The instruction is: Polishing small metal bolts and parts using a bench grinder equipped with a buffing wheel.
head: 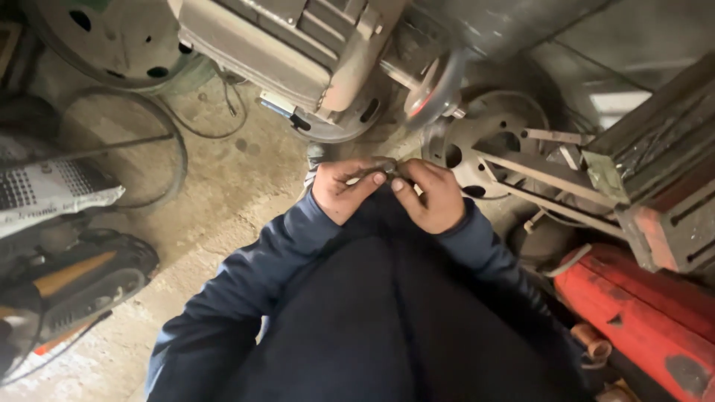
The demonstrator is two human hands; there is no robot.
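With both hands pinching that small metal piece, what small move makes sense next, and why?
Probably lift it slightly clear of the lap. The left hand and right hand pinch the small dark metal piece between them, fingertips covering most of it, right against the dark clothing.

- the small dark metal piece [381, 170] is mostly covered by fingers of the left hand [344, 190] and right hand [430, 195]; its shape cannot be told
- the red cylinder [648, 313] runs off the lower right edge
- the grinding wheel [432, 89] is blurred
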